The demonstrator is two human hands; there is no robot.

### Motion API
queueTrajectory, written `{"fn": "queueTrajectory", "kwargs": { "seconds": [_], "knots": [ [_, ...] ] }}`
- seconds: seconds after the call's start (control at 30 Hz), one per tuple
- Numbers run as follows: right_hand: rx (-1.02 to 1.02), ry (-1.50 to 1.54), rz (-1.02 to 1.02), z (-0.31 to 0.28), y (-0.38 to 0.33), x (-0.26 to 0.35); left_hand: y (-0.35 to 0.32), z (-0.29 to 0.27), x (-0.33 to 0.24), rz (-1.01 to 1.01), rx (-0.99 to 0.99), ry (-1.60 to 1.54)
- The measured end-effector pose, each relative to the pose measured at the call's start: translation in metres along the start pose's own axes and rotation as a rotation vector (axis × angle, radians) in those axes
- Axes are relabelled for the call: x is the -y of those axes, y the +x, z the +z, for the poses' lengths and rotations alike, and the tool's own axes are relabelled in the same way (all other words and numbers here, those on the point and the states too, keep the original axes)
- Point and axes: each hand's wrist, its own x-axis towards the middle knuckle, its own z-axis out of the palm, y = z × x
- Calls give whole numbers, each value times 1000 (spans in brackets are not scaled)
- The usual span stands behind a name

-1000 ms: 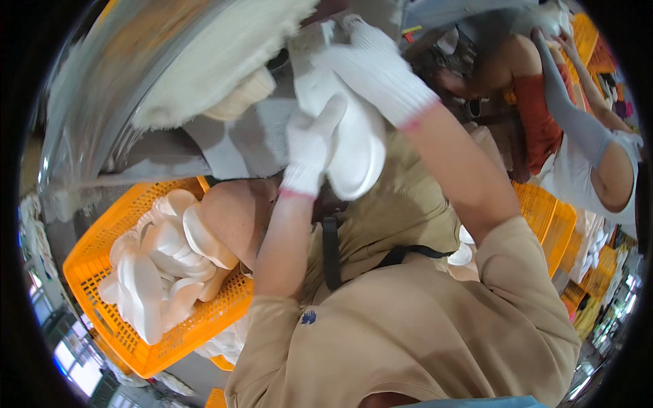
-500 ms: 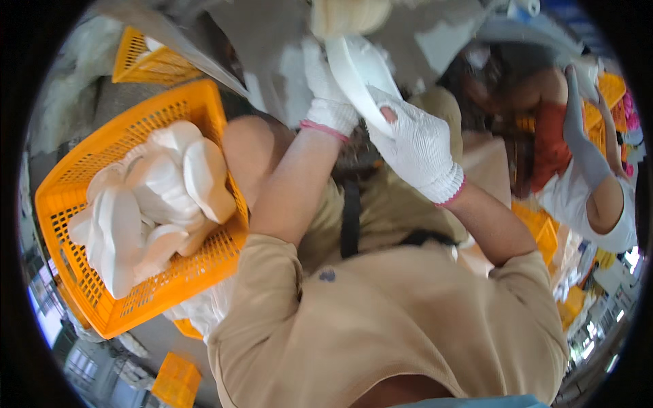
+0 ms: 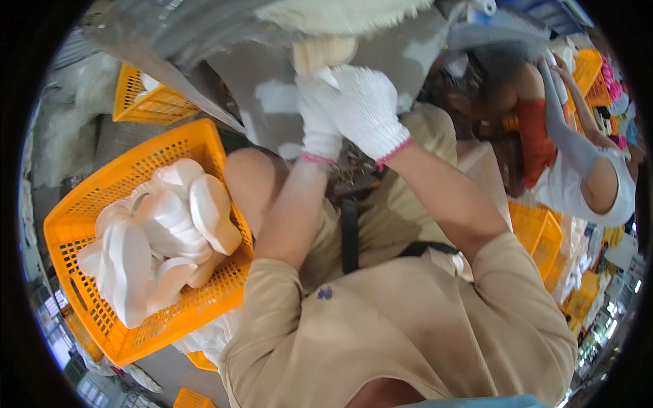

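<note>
My left hand (image 3: 317, 112) and my right hand (image 3: 367, 102) wear white knit gloves with pink cuffs and are closed together, the right overlapping the left. Between them is a white sole-shaped piece (image 3: 328, 76), mostly hidden by the gloves. Just beyond the fingertips is a cream, rounded, wheel-like part (image 3: 323, 54) on a grey machine (image 3: 401, 61); whether the piece touches it I cannot tell. To my left, an orange slotted basket (image 3: 78, 224) holds several similar white sole-shaped pieces (image 3: 170, 224).
A smaller orange basket (image 3: 156, 102) stands farther off at the left. Pale fabric (image 3: 347, 13) hangs over the machine. At the right, a person in a white top (image 3: 578, 183) works near more orange baskets (image 3: 537, 234). My knees flank the machine's base.
Both hands have moved closer together, and the right hand has shifted left and up over the left. The white piece, plainly visible before, is now nearly covered. The view has tilted slightly.
</note>
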Motion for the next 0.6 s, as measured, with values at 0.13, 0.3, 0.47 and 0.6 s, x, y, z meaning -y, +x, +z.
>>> {"fn": "queueTrajectory", "kwargs": {
  "seconds": [0.13,0.3,0.47,0.6],
  "knots": [
    [173,270,82,-15,18,0,4,-1,-13,-388,-59,-1158],
    [716,250,127,-79,-8,10,-1,-4,-2,-936,20,-1199],
    [668,640,252,-75,18,15,12,6,10,-797,62,-1430],
    [793,601,244,-92,-29,-14,-33,7,-19,-713,-119,-1044]
  ]
}}
